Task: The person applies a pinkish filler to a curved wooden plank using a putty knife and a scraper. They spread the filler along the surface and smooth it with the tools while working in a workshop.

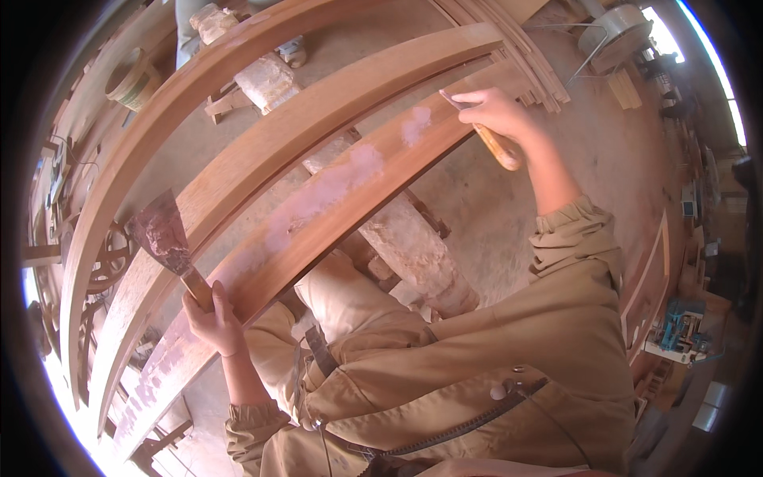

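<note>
My left hand [216, 322] grips the wooden handle of a wide putty knife [163, 230], its blade raised and coated with dark reddish-brown filler. In my right hand [499, 115] is a second putty knife [498, 148] with a pale wooden handle; its blade points left, close over the far end of the nearest wooden beam [409, 168]. Pinkish filler patches [342, 176] spread along that beam's upper face, and more smears run down its near left end. The left hand is at the beam's near edge.
Two more long curved beams, a middle one [334, 89] and an outer one [135, 135], lie beyond. A rough whitish support [421, 246] runs underneath. Thin wood strips [548, 67] lie at the far right end. A bucket [133, 79] stands far left, near another person's leg [187, 36].
</note>
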`<state>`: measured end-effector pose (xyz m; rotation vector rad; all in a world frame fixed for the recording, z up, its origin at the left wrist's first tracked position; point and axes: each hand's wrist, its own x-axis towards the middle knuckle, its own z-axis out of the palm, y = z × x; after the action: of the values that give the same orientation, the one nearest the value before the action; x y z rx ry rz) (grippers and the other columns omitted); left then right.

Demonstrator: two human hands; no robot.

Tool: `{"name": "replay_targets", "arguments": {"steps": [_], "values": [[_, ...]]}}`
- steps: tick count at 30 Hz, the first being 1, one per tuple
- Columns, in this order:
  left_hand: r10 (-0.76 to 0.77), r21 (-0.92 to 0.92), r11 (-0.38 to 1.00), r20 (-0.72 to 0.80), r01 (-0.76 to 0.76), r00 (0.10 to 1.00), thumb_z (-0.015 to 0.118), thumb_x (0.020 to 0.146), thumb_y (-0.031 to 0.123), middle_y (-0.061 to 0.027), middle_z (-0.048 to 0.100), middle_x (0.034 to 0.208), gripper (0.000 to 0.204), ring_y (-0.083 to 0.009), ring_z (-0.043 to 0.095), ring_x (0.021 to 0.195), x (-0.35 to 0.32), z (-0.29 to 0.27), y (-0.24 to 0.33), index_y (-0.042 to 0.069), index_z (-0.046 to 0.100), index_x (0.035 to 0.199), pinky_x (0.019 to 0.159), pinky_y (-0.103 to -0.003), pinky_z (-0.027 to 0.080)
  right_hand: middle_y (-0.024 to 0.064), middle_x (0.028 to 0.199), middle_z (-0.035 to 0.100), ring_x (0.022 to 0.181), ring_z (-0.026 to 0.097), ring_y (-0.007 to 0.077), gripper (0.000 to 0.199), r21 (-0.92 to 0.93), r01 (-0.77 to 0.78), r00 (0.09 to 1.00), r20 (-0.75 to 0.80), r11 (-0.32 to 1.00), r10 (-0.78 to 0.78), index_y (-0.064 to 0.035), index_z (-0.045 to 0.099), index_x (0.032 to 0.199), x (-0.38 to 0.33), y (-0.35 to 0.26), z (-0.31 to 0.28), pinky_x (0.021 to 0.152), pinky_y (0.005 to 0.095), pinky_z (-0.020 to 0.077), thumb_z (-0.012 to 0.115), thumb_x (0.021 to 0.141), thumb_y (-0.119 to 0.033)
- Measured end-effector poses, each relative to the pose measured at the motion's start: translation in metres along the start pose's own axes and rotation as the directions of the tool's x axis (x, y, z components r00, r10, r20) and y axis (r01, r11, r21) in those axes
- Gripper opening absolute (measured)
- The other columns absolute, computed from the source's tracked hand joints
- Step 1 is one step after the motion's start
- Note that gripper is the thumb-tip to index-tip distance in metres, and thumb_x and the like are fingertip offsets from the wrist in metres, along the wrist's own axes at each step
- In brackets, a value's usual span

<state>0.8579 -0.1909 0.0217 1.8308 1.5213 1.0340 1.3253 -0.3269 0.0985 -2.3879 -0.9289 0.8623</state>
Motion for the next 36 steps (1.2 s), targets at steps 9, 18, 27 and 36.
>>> {"name": "replay_targets", "arguments": {"steps": [9,18,27,36], "values": [[0.022,0.077,0.997,-0.034,-0.019,0.999,0.066,0.08,0.021,-0.0046,0.052,0.06,0.023,-0.0109,0.049,0.047,0.0,0.0,-0.001,0.001,0.055,0.085,0.045,-0.025,0.038,0.0195,0.079,0.062,0.067,0.062,0.0264,0.053,-0.207,-0.052,0.981,-0.193,0.977,0.011,-0.0229,0.057,0.121,-0.047,0.005,0.069,0.066,0.0332,0.0482,0.067,0.069,-0.024],[0.014,0.097,0.995,0.02,-0.016,1.0,0.067,0.08,0.023,-0.0041,0.051,0.057,0.024,-0.0112,0.049,0.046,0.002,-0.001,0.002,0.002,0.055,0.085,0.044,-0.026,0.038,0.0115,0.083,0.068,0.073,0.062,0.0158,0.039,-0.052,-0.005,0.994,-0.105,0.999,0.0,-0.0044,0.069,0.099,0.01,0.008,-0.004,0.066,0.0287,0.048,0.068,0.065,-0.025],[0.019,0.14,0.99,-0.04,-0.013,0.999,0.065,0.081,0.024,-0.0038,0.051,0.056,0.025,-0.0114,0.049,0.046,-0.001,-0.003,-0.002,0.002,0.055,0.085,0.045,-0.026,0.038,0.0132,0.091,0.068,0.083,0.061,0.0168,0.05,-0.248,0.185,0.898,0.435,0.951,-0.061,-0.0055,0.064,0.11,0.002,-0.017,-0.009,0.075,0.0277,0.0461,0.065,0.063,-0.021],[0.01,0.094,0.996,-0.01,-0.009,1.0,0.066,0.08,0.023,-0.0043,0.052,0.058,0.024,-0.0121,0.048,0.046,0.001,-0.001,0.0,0.002,0.056,0.087,0.045,-0.027,0.038,0.0082,0.077,0.066,0.069,0.057,0.0142,0.041,-0.252,-0.054,0.986,0.141,0.966,0.092,-0.0048,0.068,0.1,0.018,-0.016,-0.004,0.064,0.0286,0.0448,0.064,0.063,-0.022]]}}
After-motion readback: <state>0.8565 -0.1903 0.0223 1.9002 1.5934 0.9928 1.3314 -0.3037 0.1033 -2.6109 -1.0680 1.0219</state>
